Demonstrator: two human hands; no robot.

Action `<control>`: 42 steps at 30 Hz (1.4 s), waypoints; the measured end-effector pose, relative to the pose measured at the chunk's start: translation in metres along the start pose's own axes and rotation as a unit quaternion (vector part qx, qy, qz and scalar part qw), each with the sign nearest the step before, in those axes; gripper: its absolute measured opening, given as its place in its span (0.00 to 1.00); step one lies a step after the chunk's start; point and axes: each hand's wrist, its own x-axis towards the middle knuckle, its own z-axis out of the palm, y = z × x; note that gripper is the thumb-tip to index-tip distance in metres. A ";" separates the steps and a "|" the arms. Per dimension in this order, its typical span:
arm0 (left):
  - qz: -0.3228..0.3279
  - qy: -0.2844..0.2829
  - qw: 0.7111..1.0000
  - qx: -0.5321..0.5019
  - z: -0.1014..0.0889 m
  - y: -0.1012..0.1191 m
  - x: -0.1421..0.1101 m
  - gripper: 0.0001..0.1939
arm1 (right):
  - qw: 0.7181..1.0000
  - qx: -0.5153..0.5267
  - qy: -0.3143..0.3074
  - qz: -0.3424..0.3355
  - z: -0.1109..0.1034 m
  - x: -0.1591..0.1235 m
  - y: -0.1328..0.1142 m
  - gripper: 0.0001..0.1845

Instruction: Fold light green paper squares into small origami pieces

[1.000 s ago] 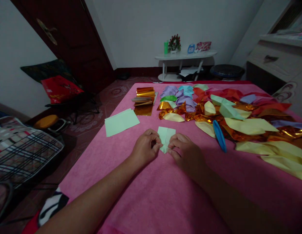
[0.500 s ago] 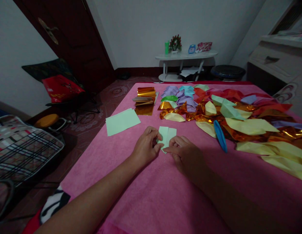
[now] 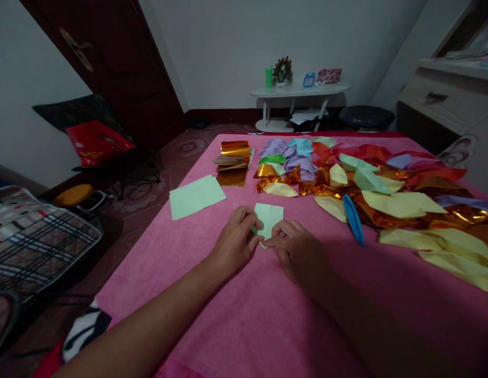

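Shifted inward since a second ago, my right hand (image 3: pixel 298 249) presses the folded green paper (image 3: pixel 272 215) below frame centre, whether pinching I cannot tell, while my left hand (image 3: pixel 236 234) pinches its left edge, probably to steady the crease.

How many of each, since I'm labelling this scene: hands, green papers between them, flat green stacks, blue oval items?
Hands (left hand, right hand): 2
Green paper between them: 1
Flat green stack: 1
Blue oval item: 1
Total: 5
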 end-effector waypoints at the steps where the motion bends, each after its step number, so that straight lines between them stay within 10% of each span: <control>1: 0.007 0.006 1.000 0.006 0.001 0.001 -0.001 0.07 | 1.000 0.000 -0.001 0.000 0.000 0.000 0.000 0.14; 20: -0.048 -0.018 0.997 -0.053 -0.001 -0.003 -0.005 0.07 | 0.985 0.145 0.046 0.082 0.002 0.002 0.012 0.08; 42: 0.082 -0.028 0.996 0.014 0.001 0.004 -0.015 0.09 | 0.990 0.033 0.051 0.131 0.010 0.011 0.008 0.05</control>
